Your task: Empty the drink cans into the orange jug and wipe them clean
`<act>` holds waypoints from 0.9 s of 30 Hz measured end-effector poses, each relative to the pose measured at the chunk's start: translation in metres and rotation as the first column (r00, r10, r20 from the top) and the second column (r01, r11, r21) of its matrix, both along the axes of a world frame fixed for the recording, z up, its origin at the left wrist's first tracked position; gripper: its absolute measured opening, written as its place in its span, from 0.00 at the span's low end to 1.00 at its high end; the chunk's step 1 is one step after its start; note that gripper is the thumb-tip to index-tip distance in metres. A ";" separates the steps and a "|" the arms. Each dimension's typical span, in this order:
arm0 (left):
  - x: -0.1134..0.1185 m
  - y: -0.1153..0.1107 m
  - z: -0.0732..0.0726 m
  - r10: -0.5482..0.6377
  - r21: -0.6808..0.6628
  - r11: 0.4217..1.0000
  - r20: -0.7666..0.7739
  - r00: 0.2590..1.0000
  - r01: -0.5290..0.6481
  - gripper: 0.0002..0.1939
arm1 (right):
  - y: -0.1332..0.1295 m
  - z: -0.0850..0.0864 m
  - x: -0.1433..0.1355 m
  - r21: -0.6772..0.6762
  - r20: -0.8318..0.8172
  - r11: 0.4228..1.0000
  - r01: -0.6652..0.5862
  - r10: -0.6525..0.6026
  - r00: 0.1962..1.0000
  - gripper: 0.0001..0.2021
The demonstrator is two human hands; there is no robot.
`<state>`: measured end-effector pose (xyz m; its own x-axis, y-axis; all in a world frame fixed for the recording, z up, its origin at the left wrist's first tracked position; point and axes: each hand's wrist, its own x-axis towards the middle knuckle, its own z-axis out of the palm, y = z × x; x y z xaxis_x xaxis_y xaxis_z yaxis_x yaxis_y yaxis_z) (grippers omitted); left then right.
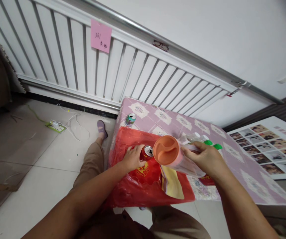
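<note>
"Orange lid [166,150] foremost, a clear pitcher [189,166] is held in the right hand [205,157], fingers wrapped round its handle [192,148]. And the left hand [133,159]?"

"Thumb and fingers curved about the side of an opened red can [148,151]. The lid is just beside it, between the two hands; whether they touch, I cannot tell."

"Beneath those fingers?"

"Shiny red plastic [130,196] with yellow print, spread over a lilac patterned tablecloth [232,151]. A yellow cloth [175,186] lies on it, nearer the wearer than the left fingertips."

"And beyond the hands?"

"Past the left fingers, toward a white radiator [123,66], a green can [130,120], also opened. Just past the right knuckles, two green caps [208,142]. Well beyond both hands, a pink note [101,36] on the radiator."
</note>
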<state>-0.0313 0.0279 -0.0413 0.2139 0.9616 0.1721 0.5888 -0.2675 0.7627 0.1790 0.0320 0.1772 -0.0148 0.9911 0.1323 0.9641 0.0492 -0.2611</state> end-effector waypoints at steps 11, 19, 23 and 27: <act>-0.001 -0.001 0.003 -0.001 -0.006 1.000 -0.003 1.000 0.001 0.42 | -0.002 0.003 -0.004 0.012 -0.008 1.000 -0.007 0.007 1.000 0.16; 0.000 -0.001 0.002 0.004 -0.001 1.000 -0.001 1.000 -0.004 0.41 | -0.001 0.002 -0.001 -0.003 -0.002 1.000 -0.004 0.004 1.000 0.17; 0.000 0.000 0.000 0.001 0.002 1.000 0.000 1.000 -0.001 0.41 | -0.001 0.001 0.001 -0.012 -0.001 1.000 0.005 -0.005 1.000 0.17; -0.001 0.000 0.001 -0.001 0.004 1.000 0.001 1.000 0.001 0.41 | -0.001 0.002 -0.001 -0.015 -0.001 1.000 0.014 -0.014 1.000 0.17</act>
<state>-0.0321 0.0277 -0.0404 0.2144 0.9607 0.1762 0.5882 -0.2710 0.7619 0.1778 0.0309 0.1794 -0.0008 0.9930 0.1177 0.9642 0.0320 -0.2631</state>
